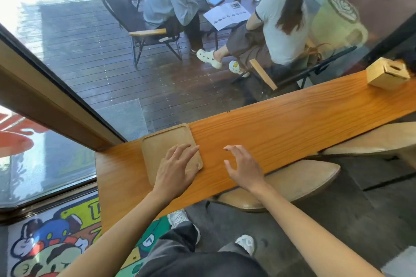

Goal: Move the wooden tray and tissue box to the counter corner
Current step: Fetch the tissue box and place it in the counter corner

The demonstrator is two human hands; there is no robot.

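A flat, pale wooden tray (166, 141) lies on the orange wooden counter (281, 128), near its left end by the window. My left hand (177, 166) rests flat on the tray's near right part, fingers spread. My right hand (242, 165) hovers just above the bare counter to the right of the tray, fingers apart, holding nothing. A light wooden tissue box (387, 73) stands far off at the right end of the counter against the glass.
A window pane and dark frame (56, 101) run along the counter's far side. Two tan stool seats (281, 189) (378, 139) sit below the counter's near edge. Outside, two people sit at a table. A colourful rug (56, 243) lies on the floor at left.
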